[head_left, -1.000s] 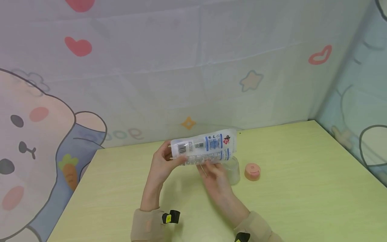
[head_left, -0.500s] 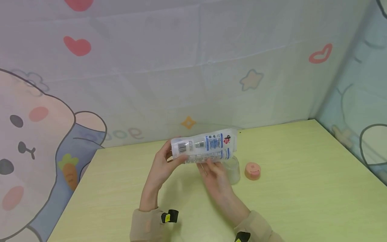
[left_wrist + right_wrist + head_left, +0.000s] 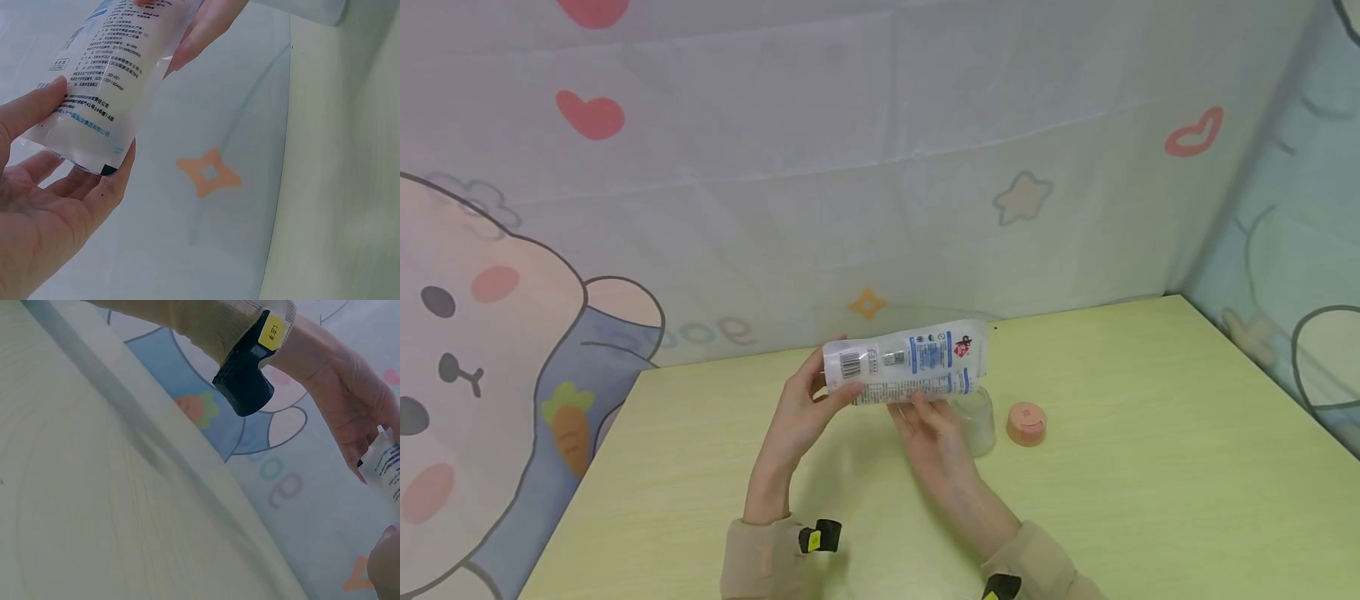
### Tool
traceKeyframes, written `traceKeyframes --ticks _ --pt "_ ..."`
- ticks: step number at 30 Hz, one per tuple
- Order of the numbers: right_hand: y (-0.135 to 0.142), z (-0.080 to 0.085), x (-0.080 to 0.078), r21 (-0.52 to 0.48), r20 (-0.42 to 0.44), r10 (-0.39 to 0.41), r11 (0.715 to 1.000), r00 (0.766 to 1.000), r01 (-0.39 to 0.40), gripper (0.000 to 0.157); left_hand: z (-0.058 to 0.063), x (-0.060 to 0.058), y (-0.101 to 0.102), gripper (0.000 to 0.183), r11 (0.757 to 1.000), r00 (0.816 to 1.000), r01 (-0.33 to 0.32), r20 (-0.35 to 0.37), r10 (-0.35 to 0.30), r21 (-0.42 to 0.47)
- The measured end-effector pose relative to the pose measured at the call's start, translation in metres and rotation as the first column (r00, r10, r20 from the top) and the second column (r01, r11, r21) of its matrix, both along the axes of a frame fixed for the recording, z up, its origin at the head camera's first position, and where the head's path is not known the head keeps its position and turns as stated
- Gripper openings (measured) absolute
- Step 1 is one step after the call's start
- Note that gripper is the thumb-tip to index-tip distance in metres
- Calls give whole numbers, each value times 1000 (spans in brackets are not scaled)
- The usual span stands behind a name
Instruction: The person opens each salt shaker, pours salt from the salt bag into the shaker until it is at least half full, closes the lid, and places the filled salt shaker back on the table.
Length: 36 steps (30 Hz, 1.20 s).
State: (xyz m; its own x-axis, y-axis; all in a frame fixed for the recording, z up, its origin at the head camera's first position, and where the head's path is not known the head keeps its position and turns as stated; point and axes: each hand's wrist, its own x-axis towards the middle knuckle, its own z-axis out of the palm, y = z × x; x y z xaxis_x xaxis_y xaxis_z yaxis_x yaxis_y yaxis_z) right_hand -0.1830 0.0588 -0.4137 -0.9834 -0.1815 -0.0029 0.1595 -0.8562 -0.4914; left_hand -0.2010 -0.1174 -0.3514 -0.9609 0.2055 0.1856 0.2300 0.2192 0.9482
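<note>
A white plastic bag of salt (image 3: 898,367) with blue and black print is held up over the far part of the table, lying nearly level. My left hand (image 3: 801,408) grips its left end, thumb on the printed face and fingers behind, as the left wrist view shows of the bag (image 3: 106,81) and the hand (image 3: 56,206). With the thumb in front, my right hand (image 3: 936,442) holds the lower edge near the middle. Behind that hand stands a clear jar (image 3: 981,429), its top partly covered by the bag. A pink round lid (image 3: 1026,425) lies right of the jar.
The pale yellow-green table (image 3: 1150,458) ends at a cloth backdrop (image 3: 775,208) printed with hearts, stars and a cartoon animal. Another printed cloth (image 3: 1300,250) hangs along the right side. A black wrist camera (image 3: 822,536) sits on the left sleeve.
Both hands and the bag stay almost in place; the bag's lower edge has risen slightly. The jar and the lid have not moved.
</note>
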Motion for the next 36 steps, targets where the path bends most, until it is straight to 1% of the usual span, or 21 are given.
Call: traceKeyframes --ticks 6,9,17,23,30,36 --pt "1 -2 -1 -6 -27 10 1000 1000 -10 42 1 1 1 64 1000 1000 9 -23 -9 -1" --pt "1 -2 -1 -20 -25 13 1000 1000 -14 41 1 1 0 63 1000 999 12 -33 -12 -2" --pt "2 -1 0 -43 -46 22 999 999 -24 39 1 2 1 62 1000 1000 -5 -31 4 -30" --pt "3 -2 -1 -46 -56 27 999 998 -30 39 1 1 1 63 999 1000 -9 -24 9 -34" --pt "4 -2 -1 -36 -37 21 999 999 -22 37 -1 0 4 62 999 1000 -16 -25 15 -33" --pt "4 -2 -3 -36 1 18 999 1000 -18 34 -3 -1 9 60 998 997 -53 -56 51 -24"
